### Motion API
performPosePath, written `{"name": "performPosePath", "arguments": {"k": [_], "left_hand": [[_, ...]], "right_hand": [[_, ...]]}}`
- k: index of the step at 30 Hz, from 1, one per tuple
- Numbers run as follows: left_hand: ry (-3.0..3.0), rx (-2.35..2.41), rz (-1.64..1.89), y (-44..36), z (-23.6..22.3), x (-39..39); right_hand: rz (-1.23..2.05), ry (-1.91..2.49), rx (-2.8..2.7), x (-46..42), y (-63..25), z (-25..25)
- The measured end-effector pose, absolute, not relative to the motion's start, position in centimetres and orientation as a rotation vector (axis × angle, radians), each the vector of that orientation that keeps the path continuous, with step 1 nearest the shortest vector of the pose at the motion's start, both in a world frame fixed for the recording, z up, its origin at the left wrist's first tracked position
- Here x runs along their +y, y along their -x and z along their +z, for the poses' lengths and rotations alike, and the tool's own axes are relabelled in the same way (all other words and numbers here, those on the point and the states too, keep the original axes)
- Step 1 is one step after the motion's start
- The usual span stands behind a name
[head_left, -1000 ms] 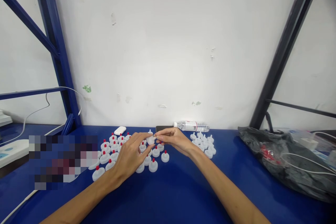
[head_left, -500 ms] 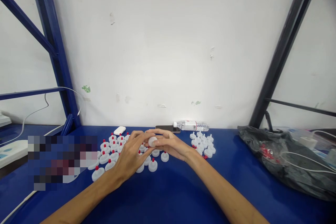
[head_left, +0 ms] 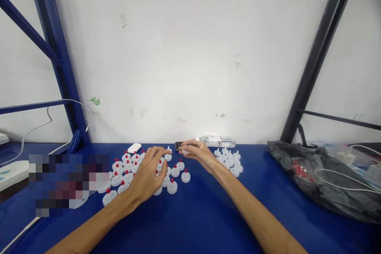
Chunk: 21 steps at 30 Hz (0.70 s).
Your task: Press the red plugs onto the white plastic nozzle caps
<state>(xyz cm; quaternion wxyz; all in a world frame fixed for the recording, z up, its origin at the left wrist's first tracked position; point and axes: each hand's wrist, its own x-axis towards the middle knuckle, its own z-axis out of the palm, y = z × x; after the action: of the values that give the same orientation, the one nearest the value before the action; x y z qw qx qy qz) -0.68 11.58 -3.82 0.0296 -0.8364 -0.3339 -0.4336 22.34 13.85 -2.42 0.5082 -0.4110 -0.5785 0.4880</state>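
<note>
My right hand (head_left: pixel 199 154) has its fingers closed around a white round plastic cap (head_left: pixel 186 150); its far side is hidden by the fingers. To the left, my left hand (head_left: pixel 151 172) hovers palm down over a group of white nozzle caps with red tips (head_left: pixel 172 186), thumb and fingers apart. The left index finger passes in front of a white nozzle cap without a red tip (head_left: pixel 168 157); I cannot tell whether they touch. Farther right stands a cluster of plain white nozzle caps (head_left: pixel 229 162).
Along the wall lie a white rounded case (head_left: pixel 134 148), a dark phone (head_left: pixel 177 146) and a clear water bottle (head_left: pixel 216 141). A black plastic bag (head_left: pixel 327 190) with red pieces lies right. A power strip (head_left: pixel 14 172) and cables sit left, beside a blurred patch. Shelf posts flank the blue table (head_left: pixel 190 222).
My hands, together around a white cap before, are now apart. The right hand has moved right with a cap, and the left hand's fingers have come off it. The view has shifted slightly.
</note>
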Motion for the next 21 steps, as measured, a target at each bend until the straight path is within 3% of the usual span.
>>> {"name": "performPosePath", "arguments": {"k": [11, 21], "left_hand": [[2.609, -1.066, -1.287, 0.7, -3.7, 11.2], [2.583, -1.087, -1.281, 0.5, -4.1, 11.6]], "right_hand": [[0.556, 1.304, -1.774, 14.6, -22.6, -4.1], [0.252, 1.362, -1.905, 14.5, -22.4, -4.9]]}}
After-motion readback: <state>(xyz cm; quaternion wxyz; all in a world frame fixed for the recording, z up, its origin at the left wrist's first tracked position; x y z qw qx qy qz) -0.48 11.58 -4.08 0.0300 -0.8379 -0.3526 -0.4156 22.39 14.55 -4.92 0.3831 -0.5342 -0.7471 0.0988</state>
